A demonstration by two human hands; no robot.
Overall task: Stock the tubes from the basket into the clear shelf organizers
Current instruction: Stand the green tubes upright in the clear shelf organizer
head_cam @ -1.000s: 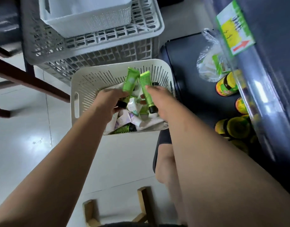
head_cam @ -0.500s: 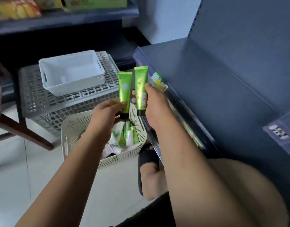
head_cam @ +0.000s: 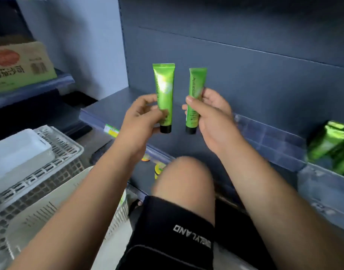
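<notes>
A cream slotted plastic basket is seen at lower left. Further out, a glossy green plastic tube with a black cap is held upright, cap down, by the left hand, fingers clamped on its lower half. A second, matching green tube is gripped likewise by the right hand. Beyond, rightward, clear plastic shelf organizers are set on the dark blue shelf.

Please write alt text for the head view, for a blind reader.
The left hand holds one green tube upright, cap down; the right hand holds a second tube, before a dark blue shelf. Blurred green packs sit far right.
</notes>
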